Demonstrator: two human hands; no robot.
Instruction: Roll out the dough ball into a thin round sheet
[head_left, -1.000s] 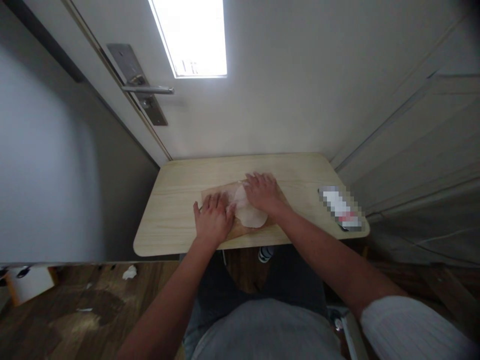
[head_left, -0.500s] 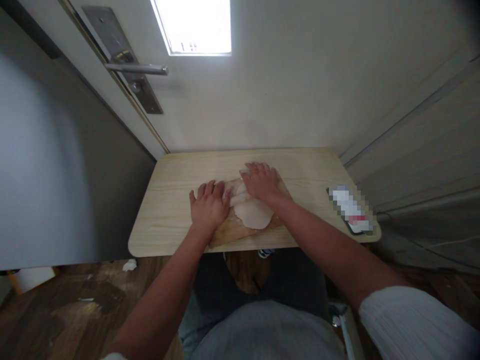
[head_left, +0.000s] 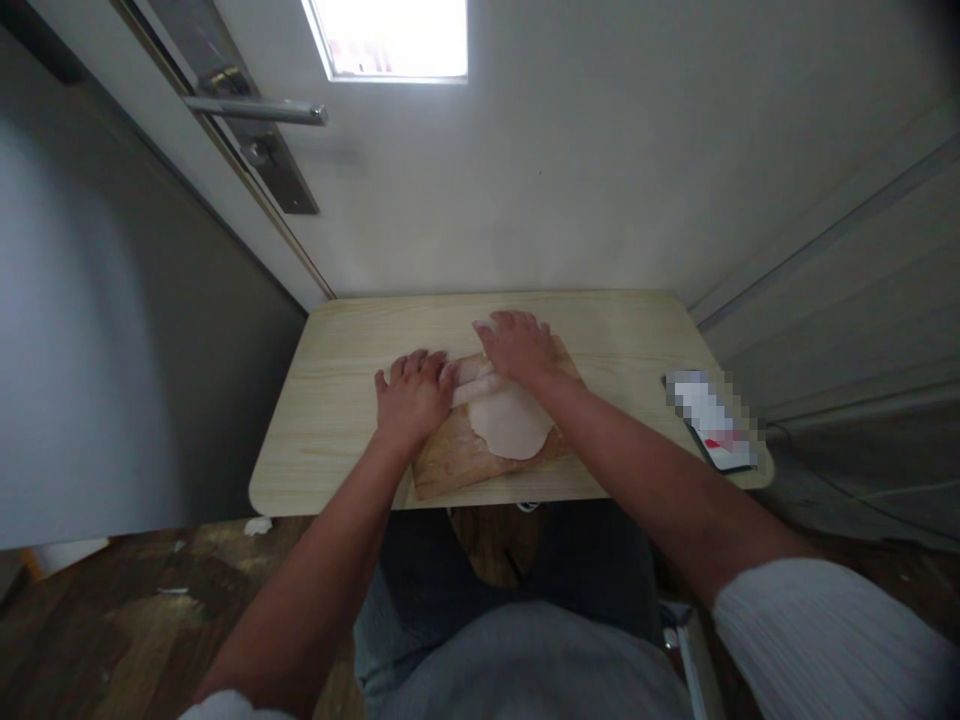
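Note:
A thin, pale sheet of dough (head_left: 513, 425) lies on a wooden board (head_left: 450, 462), its near edge rounded and uneven. Across its far part runs a light, floury rolling pin (head_left: 472, 388), slanted slightly up to the right. My left hand (head_left: 415, 395) bears on the pin's left end, palm down, fingers bent forward over it. Over the right end sits my right hand (head_left: 517, 348), placed a little farther away, with its fingers curving past the pin. Both hands hide the ends of the pin, and my right hand and forearm cover part of the dough and board.
The board rests on a light wood table (head_left: 322, 400) set against a white door with a metal handle (head_left: 259, 108). A phone (head_left: 712, 420) with a blurred-out screen lies at the table's right end. A grey panel (head_left: 112, 350) stands to the left.
Both hands have moved slightly away from me with the rolling pin, leaving more of the dough and board showing on the near side. The view has shifted a little.

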